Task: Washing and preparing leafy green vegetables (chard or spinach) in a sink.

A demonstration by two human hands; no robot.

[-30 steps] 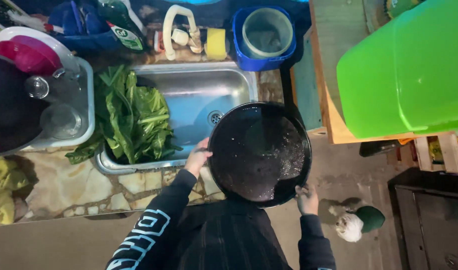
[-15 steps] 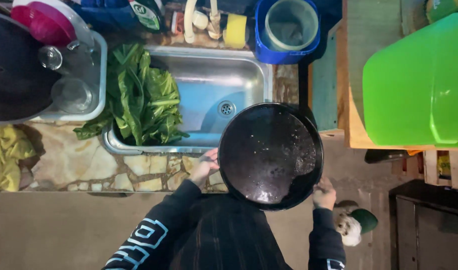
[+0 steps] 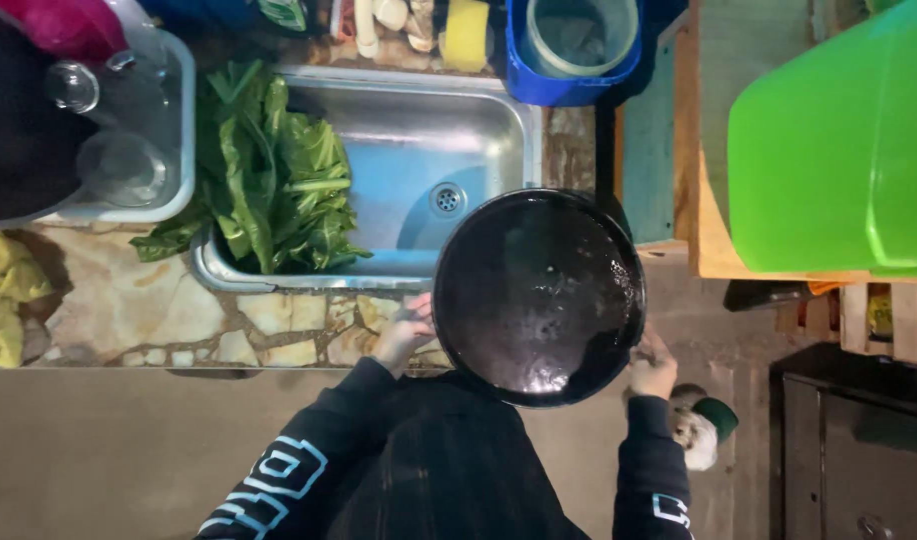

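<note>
Item: round black pan (image 3: 539, 296), wide and shallow, held level just in front of the steel sink (image 3: 499, 120), overlapping the sink's near right corner and the stone counter edge (image 3: 159, 320)

Grip: left hand (image 3: 404, 335) closed on the pan's left rim, fingers curled over the edge; right hand (image 3: 653, 366) clamped on the lower right rim. Both hands on opposite sides, pan carried between them

Surface: interior dark, glossy, with scattered wet beads and glints; likely slick with water or grease

Handling, as judged: stiff metal, probably heavy for its width, not fragile; a wet rim may slip, so two-handed hold at opposite rim points suits it. No long handle can be made out

Near the sink: leafy greens (image 3: 269, 170) lying in the sink's left half; blue bucket (image 3: 579, 50) behind its right corner; grey dish tub (image 3: 144, 130) with glassware to its left; green plastic container (image 3: 839, 150) well to its right
</note>
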